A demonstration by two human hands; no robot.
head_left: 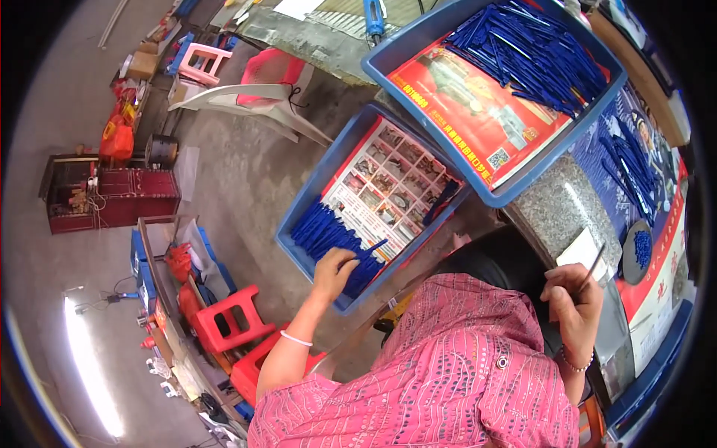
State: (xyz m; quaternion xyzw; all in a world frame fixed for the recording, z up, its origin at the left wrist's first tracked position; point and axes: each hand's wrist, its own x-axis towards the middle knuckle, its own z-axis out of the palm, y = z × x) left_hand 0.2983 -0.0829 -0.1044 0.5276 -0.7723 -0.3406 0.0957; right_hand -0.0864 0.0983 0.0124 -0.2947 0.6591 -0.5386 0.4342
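My left hand (334, 275) is over the near end of the lower blue tray (305, 196), thumb and fingertips pinched together. From its fingertips a slim blue pen-like stick (376, 246) points up to the right, above a dense row of similar blue sticks (323, 230). Printed paper with small pictures (388, 175) lines that tray. On the right, my right hand (576, 302) is closed around a thin dark stick-like tool (595, 263), whose tip rises past the fingers; its exact kind is unclear. It is raised near the edge of the granite-patterned worktop (556, 205).
A higher blue tray (455, 160) holds a heap of blue sticks (526, 56) on red printed paper. More sticks (633, 168) and a round dish of small blue pieces (638, 252) lie at right. Red stools (235, 317) and a pale plastic chair (254, 104) stand left.
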